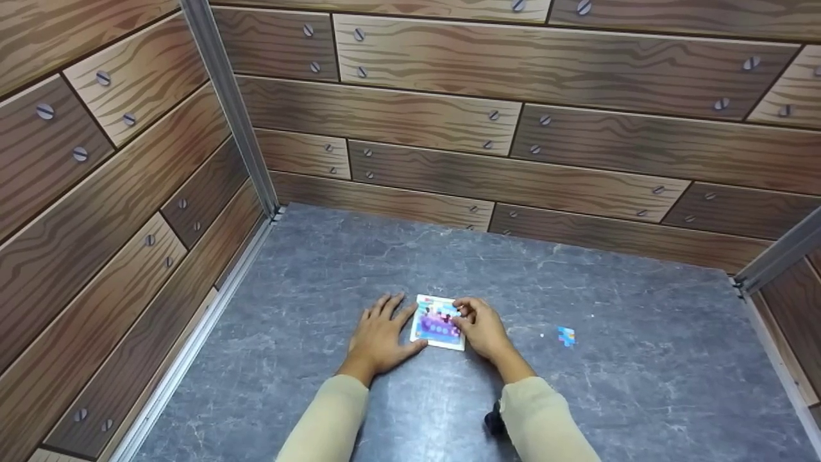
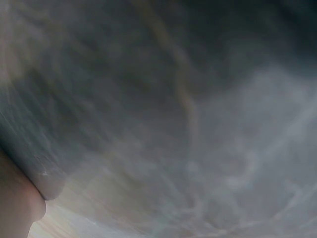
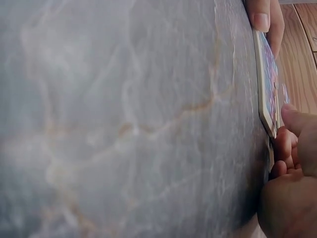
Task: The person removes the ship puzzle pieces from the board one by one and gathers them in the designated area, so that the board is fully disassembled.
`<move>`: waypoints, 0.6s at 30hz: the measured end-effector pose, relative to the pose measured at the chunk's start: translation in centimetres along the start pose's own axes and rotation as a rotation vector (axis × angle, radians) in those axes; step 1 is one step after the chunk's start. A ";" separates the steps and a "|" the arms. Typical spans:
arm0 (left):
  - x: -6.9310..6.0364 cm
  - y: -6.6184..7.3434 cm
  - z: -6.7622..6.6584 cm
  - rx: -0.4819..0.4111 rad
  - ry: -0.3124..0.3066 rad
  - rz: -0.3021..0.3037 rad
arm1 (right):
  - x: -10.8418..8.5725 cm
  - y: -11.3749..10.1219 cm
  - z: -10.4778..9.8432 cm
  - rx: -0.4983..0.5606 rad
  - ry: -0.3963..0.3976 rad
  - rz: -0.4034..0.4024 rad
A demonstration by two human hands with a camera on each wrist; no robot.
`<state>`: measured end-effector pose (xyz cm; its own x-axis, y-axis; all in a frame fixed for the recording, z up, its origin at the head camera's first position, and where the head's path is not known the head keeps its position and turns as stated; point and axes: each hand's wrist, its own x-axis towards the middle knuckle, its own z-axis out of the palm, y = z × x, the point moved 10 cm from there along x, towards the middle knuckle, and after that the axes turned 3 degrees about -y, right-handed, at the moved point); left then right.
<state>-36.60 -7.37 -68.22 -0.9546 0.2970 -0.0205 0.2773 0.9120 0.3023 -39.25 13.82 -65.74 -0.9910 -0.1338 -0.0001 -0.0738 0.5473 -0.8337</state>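
A small jigsaw puzzle point(image 1: 437, 327) in a white-edged tray lies flat on the grey surface, its picture purple, pink and blue. Spread along its left side, my left hand point(image 1: 380, 333) has its thumb at the near edge and its fingertips by the left edge. My right hand point(image 1: 484, 327) is over the puzzle's right edge and pinches a puzzle piece point(image 3: 285, 93) between thumb and fingers, just above the picture. Most of that piece is hidden by the fingers. In the left wrist view only a blurred surface and a bit of skin show.
Off to the right lies a loose blue puzzle piece point(image 1: 566, 335) with a tiny white speck point(image 1: 542, 335) beside it. A black object point(image 1: 494, 420) shows by the right sleeve. Wood-patterned walls point(image 1: 410, 122) with metal corner posts point(image 1: 234, 102) enclose the grey marbled surface point(image 1: 308, 276).
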 end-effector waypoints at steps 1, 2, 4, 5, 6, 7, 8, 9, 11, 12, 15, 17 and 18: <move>0.0 0.0 0.0 -0.001 -0.001 0.000 | 0.0 0.0 0.0 0.008 -0.003 -0.003; 0.0 0.0 0.0 -0.003 -0.003 0.000 | 0.0 0.0 0.0 0.016 -0.005 -0.008; 0.0 0.0 -0.1 -0.005 -0.004 0.000 | 0.0 0.0 0.0 0.027 -0.002 -0.014; 0.0 0.0 -0.1 -0.005 -0.005 0.000 | 0.0 -0.1 0.0 0.029 0.002 -0.022; 0.1 0.0 -0.1 -0.005 -0.005 0.000 | 0.0 0.0 -0.1 0.033 0.004 -0.015; 0.1 0.0 -0.1 -0.004 -0.006 -0.001 | 0.0 0.0 -0.1 0.033 0.006 -0.011; 0.1 0.0 -0.1 -0.001 -0.007 -0.003 | 0.0 0.0 -0.1 0.031 0.009 -0.009; 0.1 -0.1 -0.1 0.003 -0.008 -0.004 | 0.0 0.0 -0.1 0.029 0.012 -0.008; 0.1 -0.1 0.0 0.008 -0.010 -0.006 | -0.1 0.1 -0.1 0.021 0.019 -0.003; 0.0 -0.1 0.0 0.008 -0.010 -0.006 | -0.1 0.1 -0.1 0.018 0.022 0.005; 0.0 -0.1 0.1 0.004 -0.016 -0.008 | -0.3 0.2 -0.2 0.004 0.038 0.008; 0.0 -0.1 0.1 -0.004 -0.015 -0.011 | -0.3 0.1 -0.3 -0.005 0.047 0.001; 0.0 0.0 0.1 -0.007 -0.014 -0.012 | -0.3 0.0 -0.3 -0.008 0.048 -0.006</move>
<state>-36.59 -7.39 -68.33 -0.9563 0.2901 -0.0378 0.2650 0.9137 0.3082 -38.96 14.12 -65.55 -0.9947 -0.0976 0.0318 -0.0807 0.5528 -0.8294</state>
